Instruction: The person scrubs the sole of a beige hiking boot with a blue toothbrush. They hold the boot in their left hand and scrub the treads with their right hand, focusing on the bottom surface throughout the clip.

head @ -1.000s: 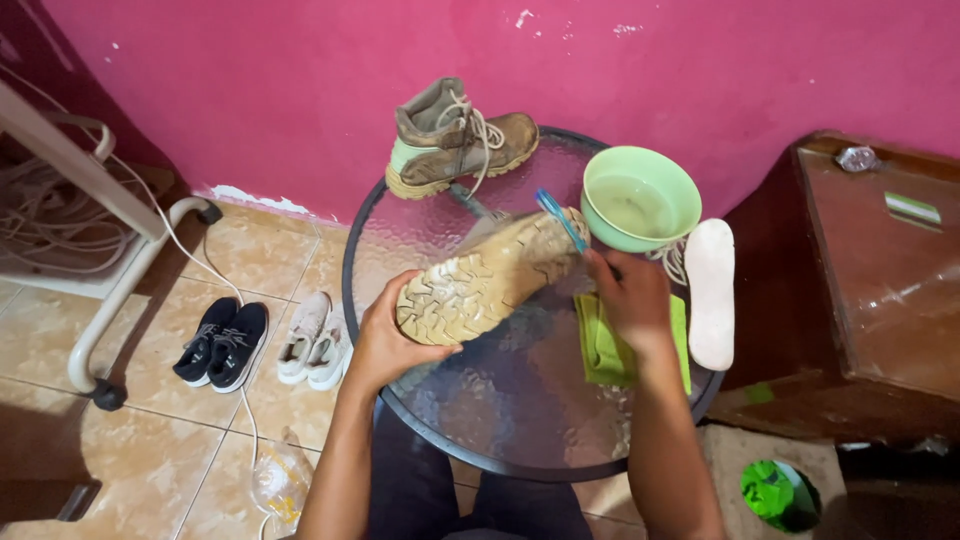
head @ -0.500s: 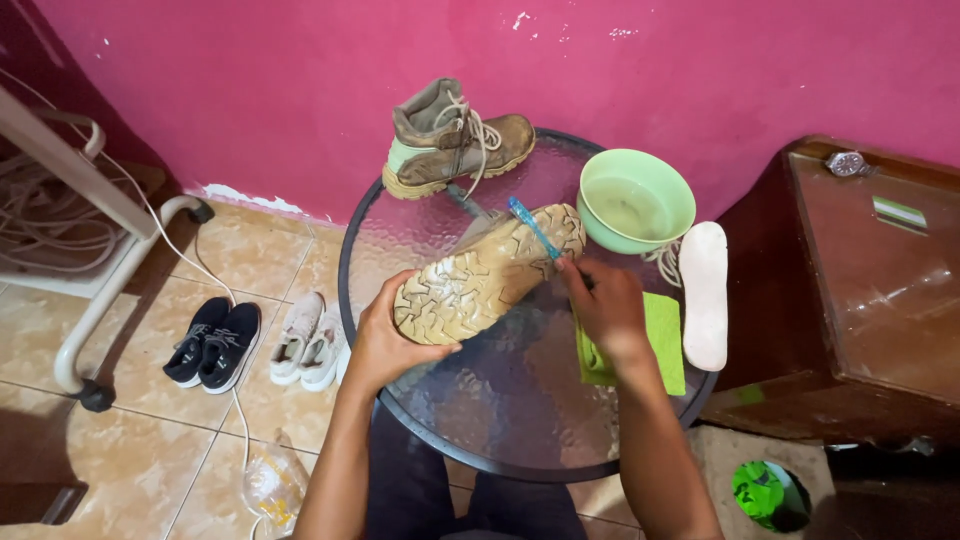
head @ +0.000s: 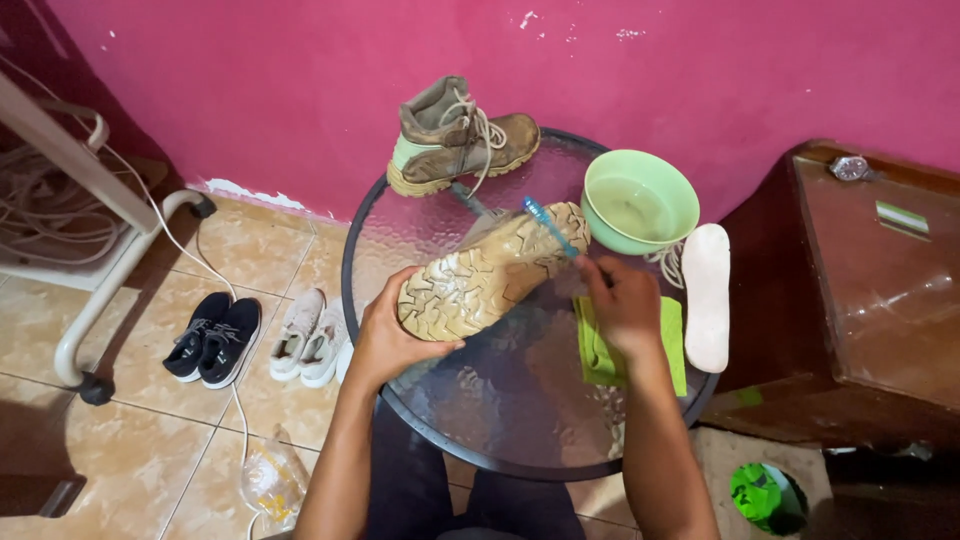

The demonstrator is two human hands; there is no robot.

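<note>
Left hand (head: pixel 385 335) grips the heel of the tan boot (head: pixel 490 280), sole up, over the round glass table (head: pixel 400 215). Right hand (head: pixel 625 305) is closed on a blue toothbrush (head: pixel 548 226), bristles at the toe of the sole. We judge scrubbing mid-way: tread looks pale but wet. Green cloth (head: pixel 670 335) under the wrist, green bowl (head: pixel 640 200) of water and white insole (head: pixel 706 295) beside. Second boot (head: pixel 455 140) looks muddy, untouched.

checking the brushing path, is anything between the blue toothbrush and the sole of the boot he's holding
Nothing visible: the blue toothbrush in the right hand lies directly against the tan lugged sole of the boot, which the left hand grips at the heel.
</note>
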